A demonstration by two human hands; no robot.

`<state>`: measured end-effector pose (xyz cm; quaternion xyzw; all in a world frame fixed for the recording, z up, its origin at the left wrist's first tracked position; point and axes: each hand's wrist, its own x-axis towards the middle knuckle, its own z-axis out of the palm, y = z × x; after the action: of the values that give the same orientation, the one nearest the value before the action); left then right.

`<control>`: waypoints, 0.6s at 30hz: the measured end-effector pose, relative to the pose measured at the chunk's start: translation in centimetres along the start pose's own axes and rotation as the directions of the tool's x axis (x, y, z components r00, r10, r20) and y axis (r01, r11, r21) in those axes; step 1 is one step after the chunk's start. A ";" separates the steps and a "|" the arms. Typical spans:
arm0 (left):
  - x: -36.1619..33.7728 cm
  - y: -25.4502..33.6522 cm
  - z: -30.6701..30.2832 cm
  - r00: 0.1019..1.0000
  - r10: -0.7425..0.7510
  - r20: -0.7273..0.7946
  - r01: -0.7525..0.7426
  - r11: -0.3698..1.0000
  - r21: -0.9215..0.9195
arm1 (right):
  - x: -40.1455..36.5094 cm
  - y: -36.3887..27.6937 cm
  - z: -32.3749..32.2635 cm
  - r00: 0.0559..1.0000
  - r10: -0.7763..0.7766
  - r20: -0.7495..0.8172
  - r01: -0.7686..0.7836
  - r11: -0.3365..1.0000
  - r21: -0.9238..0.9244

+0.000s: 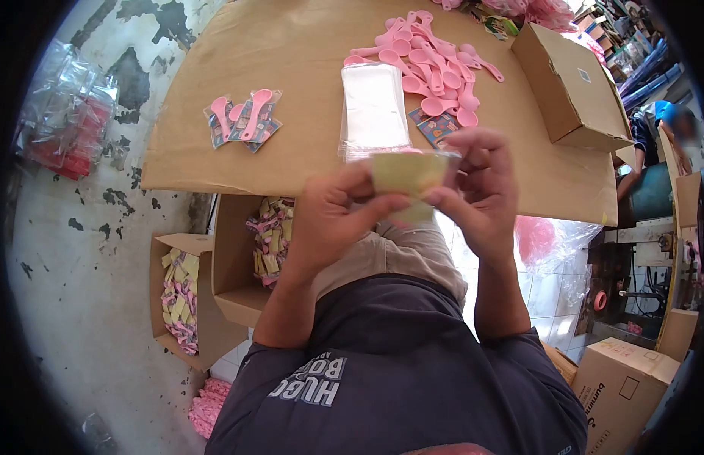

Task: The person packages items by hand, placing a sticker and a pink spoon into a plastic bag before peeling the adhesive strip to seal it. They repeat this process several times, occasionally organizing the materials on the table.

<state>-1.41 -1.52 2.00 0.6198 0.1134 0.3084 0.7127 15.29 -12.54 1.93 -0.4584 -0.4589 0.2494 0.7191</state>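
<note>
Between both my hands is a small yellowish packet, smeared by motion, held just past the table's near edge. My left hand pinches its left side with thumb and fingers. On the right side, my right hand grips it with the thumb below, the upper fingers curled. Right behind the packet lies a stack of clear plastic bags. A heap of pink measuring spoons spreads beyond, with a printed blue card at its near side. To the left, several pink spoons rest on bagged blue cards.
An upright cardboard box stands on the table at right. Below the left edge, two open cartons hold yellow-and-pink packets. Clear plastic bags lie far left. Another person is at right; a closed carton stands lower right.
</note>
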 end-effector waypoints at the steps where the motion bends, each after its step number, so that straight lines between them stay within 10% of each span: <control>1: -0.1 0.3 -0.6 0.999 0.020 -0.046 -0.019 0.999 0.030 | -0.1 0.1 -0.1 0.997 0.068 0.031 -0.064 0.991 -0.117; 4: 0.5 1.5 -4.0 0.940 0.301 -0.161 -0.247 0.926 0.286 | 0.2 1.0 -0.6 0.997 -0.013 0.080 0.057 0.813 -0.580; 7: 1.9 2.8 -8.4 0.881 0.431 -0.195 -0.344 0.867 0.361 | 0.7 0.4 -0.6 1.000 -0.010 0.009 0.013 0.812 -0.583; 11: 1.5 2.9 -14.1 0.933 0.278 -0.228 -0.071 0.764 0.641 | 2.0 0.9 -0.5 0.988 -0.136 0.068 0.143 0.686 -0.713; 18: 0.5 -0.3 -11.0 0.893 0.379 -0.244 -0.112 0.712 0.694 | 4.6 3.2 1.2 0.967 -0.094 0.237 0.247 0.570 -0.784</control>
<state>-6.96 7.73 -0.46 0.7717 0.2622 0.4521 0.3626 16.48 -7.00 1.28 -0.6650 -0.6229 -0.0190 0.4116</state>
